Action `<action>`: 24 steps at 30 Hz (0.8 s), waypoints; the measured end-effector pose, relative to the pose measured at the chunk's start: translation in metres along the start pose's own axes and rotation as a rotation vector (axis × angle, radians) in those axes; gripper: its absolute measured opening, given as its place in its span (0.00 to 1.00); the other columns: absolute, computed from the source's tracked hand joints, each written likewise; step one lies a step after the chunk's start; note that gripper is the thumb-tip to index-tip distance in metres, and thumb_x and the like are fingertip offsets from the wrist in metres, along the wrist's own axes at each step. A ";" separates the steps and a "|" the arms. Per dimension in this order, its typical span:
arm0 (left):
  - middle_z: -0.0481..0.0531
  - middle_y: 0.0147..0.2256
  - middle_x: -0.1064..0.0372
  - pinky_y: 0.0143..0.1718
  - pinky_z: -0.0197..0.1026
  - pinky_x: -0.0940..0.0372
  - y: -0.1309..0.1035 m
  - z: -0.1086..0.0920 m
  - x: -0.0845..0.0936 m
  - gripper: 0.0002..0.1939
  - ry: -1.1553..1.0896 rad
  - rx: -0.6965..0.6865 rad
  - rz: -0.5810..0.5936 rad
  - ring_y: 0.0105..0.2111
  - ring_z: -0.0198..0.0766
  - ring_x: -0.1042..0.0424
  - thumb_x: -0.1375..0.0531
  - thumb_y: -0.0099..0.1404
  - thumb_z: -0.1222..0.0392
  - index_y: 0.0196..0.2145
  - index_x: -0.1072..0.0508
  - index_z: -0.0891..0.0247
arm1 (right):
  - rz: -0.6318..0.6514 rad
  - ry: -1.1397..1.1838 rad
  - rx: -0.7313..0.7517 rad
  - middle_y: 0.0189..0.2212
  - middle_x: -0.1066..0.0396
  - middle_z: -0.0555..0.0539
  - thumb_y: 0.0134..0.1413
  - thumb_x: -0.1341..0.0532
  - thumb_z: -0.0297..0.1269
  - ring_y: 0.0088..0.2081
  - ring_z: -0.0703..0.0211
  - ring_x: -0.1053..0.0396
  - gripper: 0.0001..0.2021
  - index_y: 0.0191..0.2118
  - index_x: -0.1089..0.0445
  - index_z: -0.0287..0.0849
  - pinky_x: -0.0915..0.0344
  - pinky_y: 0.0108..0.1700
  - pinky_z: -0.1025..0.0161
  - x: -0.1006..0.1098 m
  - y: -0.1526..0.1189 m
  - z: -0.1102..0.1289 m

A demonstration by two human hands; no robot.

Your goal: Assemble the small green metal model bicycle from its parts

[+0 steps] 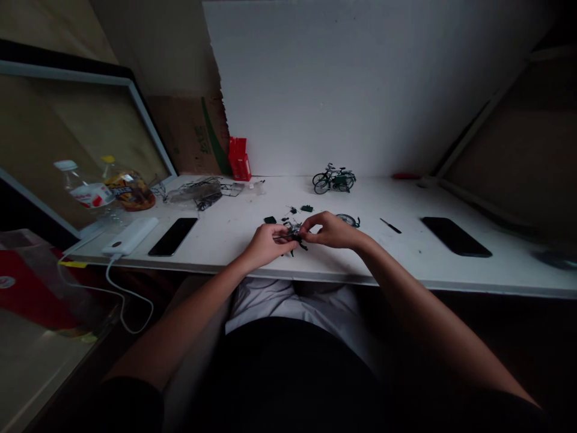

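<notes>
My left hand is closed around part of a small dark model bicycle frame just above the white table. From the other side, the fingertips of my right hand pinch at the same piece; fingers hide much of it. Close behind lie small dark green parts and a flat green piece. A model wheel with a dark fender rests right beside my right hand. Farther back, finished-looking miniature bicycles stand upright near the wall.
To the left are a phone, a white power bank with its cable, two bottles, plastic-wrapped parts and a red box. A small knife-like tool and another black phone lie to the right.
</notes>
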State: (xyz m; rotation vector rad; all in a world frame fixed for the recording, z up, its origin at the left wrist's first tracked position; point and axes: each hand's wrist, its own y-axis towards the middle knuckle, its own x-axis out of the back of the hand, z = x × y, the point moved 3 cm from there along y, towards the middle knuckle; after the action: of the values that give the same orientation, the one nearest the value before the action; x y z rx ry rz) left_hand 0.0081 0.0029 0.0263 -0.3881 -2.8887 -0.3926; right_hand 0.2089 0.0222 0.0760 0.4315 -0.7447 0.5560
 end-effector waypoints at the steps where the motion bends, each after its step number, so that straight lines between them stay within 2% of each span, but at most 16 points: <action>1: 0.54 0.33 0.21 0.34 0.39 0.27 0.000 0.000 0.000 0.14 -0.005 0.003 -0.002 0.33 0.40 0.21 0.25 0.53 0.59 0.34 0.23 0.66 | -0.003 -0.003 -0.002 0.38 0.17 0.47 0.55 0.34 0.39 0.39 0.54 0.23 0.10 0.39 0.18 0.43 0.31 0.45 0.61 0.000 0.000 0.000; 7: 0.56 0.35 0.20 0.36 0.40 0.26 0.001 0.001 0.000 0.16 -0.002 0.034 -0.015 0.35 0.42 0.20 0.25 0.53 0.58 0.35 0.23 0.67 | -0.026 -0.028 -0.013 0.38 0.17 0.46 0.54 0.34 0.38 0.39 0.55 0.23 0.10 0.39 0.18 0.41 0.32 0.45 0.61 -0.001 0.001 0.003; 14: 0.56 0.35 0.20 0.36 0.40 0.26 0.001 0.004 0.000 0.17 -0.010 -0.005 -0.035 0.36 0.44 0.19 0.24 0.52 0.57 0.34 0.23 0.66 | -0.045 0.029 -0.046 0.36 0.17 0.47 0.54 0.33 0.39 0.40 0.53 0.22 0.10 0.38 0.18 0.41 0.31 0.47 0.60 0.000 0.002 0.001; 20: 0.57 0.37 0.19 0.39 0.43 0.25 0.000 0.003 -0.001 0.18 0.015 0.022 -0.056 0.38 0.45 0.19 0.24 0.52 0.57 0.37 0.23 0.67 | -0.014 0.058 -0.131 0.31 0.18 0.47 0.53 0.34 0.39 0.31 0.57 0.26 0.10 0.36 0.17 0.41 0.32 0.37 0.62 0.002 -0.001 0.006; 24: 0.56 0.36 0.19 0.38 0.42 0.25 -0.002 -0.001 -0.002 0.19 0.010 0.006 -0.044 0.38 0.45 0.19 0.23 0.52 0.56 0.36 0.23 0.66 | 0.008 0.020 -0.134 0.30 0.19 0.47 0.52 0.36 0.37 0.30 0.58 0.27 0.10 0.36 0.17 0.42 0.34 0.35 0.62 0.002 -0.003 0.012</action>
State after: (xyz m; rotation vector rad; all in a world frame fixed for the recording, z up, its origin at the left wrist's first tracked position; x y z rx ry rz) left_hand 0.0100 0.0006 0.0267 -0.3217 -2.8923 -0.3914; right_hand 0.2056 0.0143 0.0848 0.2979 -0.7596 0.5141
